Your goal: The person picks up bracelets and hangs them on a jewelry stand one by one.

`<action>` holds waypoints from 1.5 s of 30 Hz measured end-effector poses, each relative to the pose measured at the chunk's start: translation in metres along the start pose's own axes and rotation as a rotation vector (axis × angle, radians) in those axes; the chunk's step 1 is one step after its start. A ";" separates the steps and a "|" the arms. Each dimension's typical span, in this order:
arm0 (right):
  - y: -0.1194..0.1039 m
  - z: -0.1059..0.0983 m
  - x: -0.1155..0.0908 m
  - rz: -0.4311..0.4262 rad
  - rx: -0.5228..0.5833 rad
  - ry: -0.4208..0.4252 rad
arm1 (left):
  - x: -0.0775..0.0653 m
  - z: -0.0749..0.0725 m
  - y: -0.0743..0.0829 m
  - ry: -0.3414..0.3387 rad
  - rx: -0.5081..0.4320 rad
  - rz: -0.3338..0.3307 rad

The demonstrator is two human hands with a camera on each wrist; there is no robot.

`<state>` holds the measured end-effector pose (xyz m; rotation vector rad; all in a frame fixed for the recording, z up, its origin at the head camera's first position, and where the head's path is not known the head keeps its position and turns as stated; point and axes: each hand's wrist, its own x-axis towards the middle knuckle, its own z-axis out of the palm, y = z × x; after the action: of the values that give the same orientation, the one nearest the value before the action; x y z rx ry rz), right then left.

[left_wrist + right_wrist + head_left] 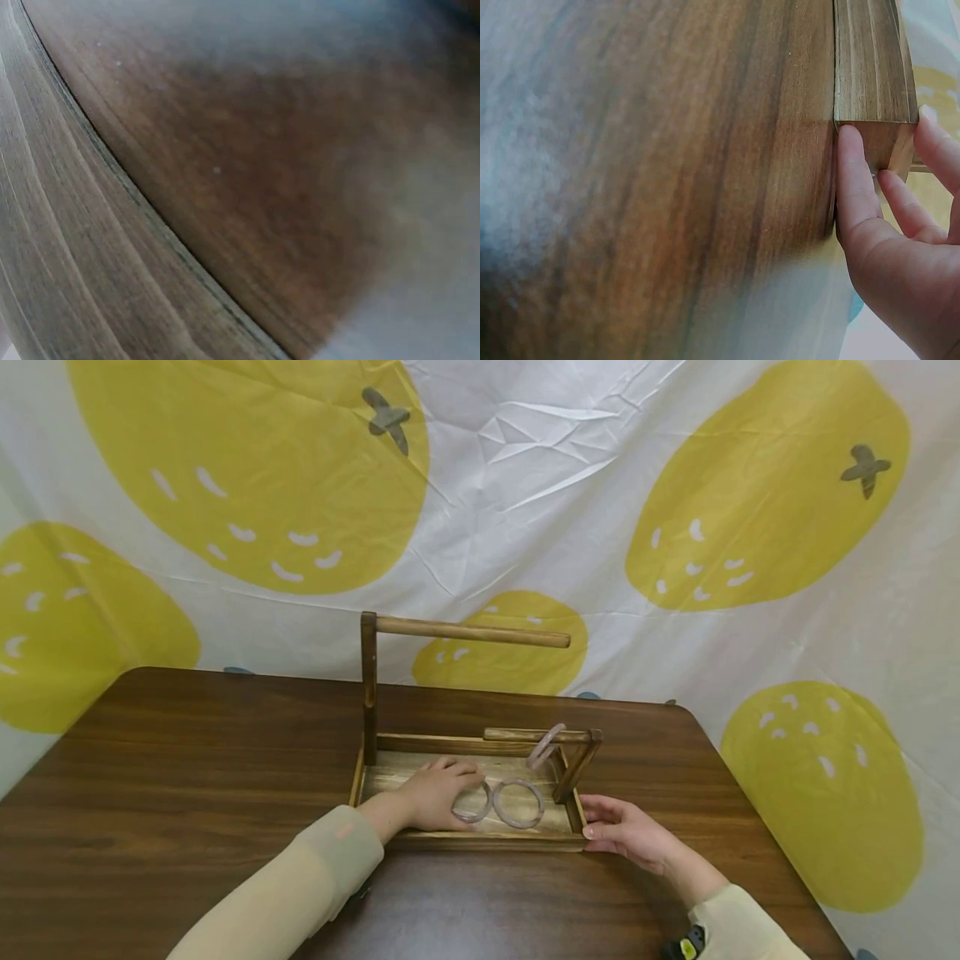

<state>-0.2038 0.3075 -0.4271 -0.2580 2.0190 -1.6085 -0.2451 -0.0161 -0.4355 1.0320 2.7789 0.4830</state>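
My left hand reaches into a shallow wooden tray, fingers and thumb over the left side of a pale purplish bangle. Part of that ring is hidden under the hand, and I cannot tell whether the fingers grip it. Just right of it a second bangle lies flat on the tray floor. A third bangle hangs on the short wooden arm. Outside the tray's right end, my right hand touches the end wall; in the right wrist view its thumb lies along that wall.
From the tray's left end rises a tall post with a long bar pointing right. The short arm's post stands at the right end. Under the tray is a dark wooden table; a lemon-print cloth hangs behind.
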 end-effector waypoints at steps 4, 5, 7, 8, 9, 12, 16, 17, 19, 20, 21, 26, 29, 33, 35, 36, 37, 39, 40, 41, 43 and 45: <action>-0.001 0.001 -0.001 0.002 0.003 0.001 | 0.002 -0.001 0.000 -0.003 -0.007 0.006; -0.001 0.001 -0.001 0.002 0.004 0.001 | 0.003 -0.001 0.000 -0.002 -0.008 0.009; -0.001 0.001 -0.002 0.003 0.007 0.001 | 0.003 -0.001 0.000 0.001 -0.005 0.015; -0.001 0.001 -0.002 0.003 0.007 0.001 | 0.004 -0.001 0.000 0.001 -0.005 0.017; -0.001 0.001 -0.002 0.003 0.008 0.000 | 0.004 -0.002 0.000 0.002 -0.005 0.020; 0.000 0.000 -0.002 0.002 0.007 -0.001 | 0.005 -0.002 0.001 0.010 -0.001 0.030; 0.001 0.000 -0.002 0.002 0.003 -0.001 | 0.007 -0.003 0.001 0.032 0.009 0.051; 0.001 0.000 -0.002 0.003 0.003 0.000 | 0.007 -0.003 0.002 0.036 0.010 0.054; 0.001 0.001 -0.002 0.004 0.002 0.000 | 0.007 -0.004 0.001 0.050 0.008 0.059; 0.000 0.001 -0.002 0.004 0.002 0.001 | 0.007 -0.005 0.001 0.060 0.002 0.058; 0.000 0.001 -0.002 0.002 0.000 0.000 | 0.006 -0.006 0.001 0.067 -0.006 0.055; -0.002 0.002 -0.002 0.001 -0.003 0.006 | 0.003 -0.012 0.000 0.128 -0.034 0.053; -0.002 0.001 -0.002 0.001 -0.002 0.005 | 0.003 -0.013 -0.002 0.149 -0.038 0.045; -0.002 0.001 -0.001 -0.005 -0.004 0.002 | 0.003 -0.014 -0.005 0.156 -0.056 0.029; -0.001 0.000 -0.001 -0.001 -0.006 0.004 | 0.003 -0.014 -0.006 0.161 -0.058 0.031; -0.002 0.000 -0.001 0.001 -0.006 0.004 | 0.003 -0.015 -0.006 0.160 -0.059 0.027; -0.002 0.000 -0.001 0.006 -0.005 0.007 | 0.003 -0.015 -0.006 0.162 -0.060 0.025; -0.002 0.000 0.000 0.007 -0.007 0.005 | 0.003 -0.016 -0.006 0.165 -0.069 0.018; -0.002 0.001 0.000 0.007 -0.007 0.004 | 0.003 -0.016 -0.006 0.165 -0.072 0.014; -0.002 0.001 0.000 0.007 -0.006 0.003 | 0.002 -0.017 -0.006 0.166 -0.076 0.006; -0.002 0.002 0.000 0.003 -0.005 -0.001 | 0.002 -0.017 -0.007 0.170 -0.096 0.003; -0.002 0.002 0.000 0.001 -0.005 -0.004 | 0.001 -0.018 -0.008 0.171 -0.107 -0.004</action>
<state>-0.2031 0.3053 -0.4253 -0.2613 2.0201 -1.6019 -0.2549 -0.0253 -0.4216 1.0051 2.8636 0.7439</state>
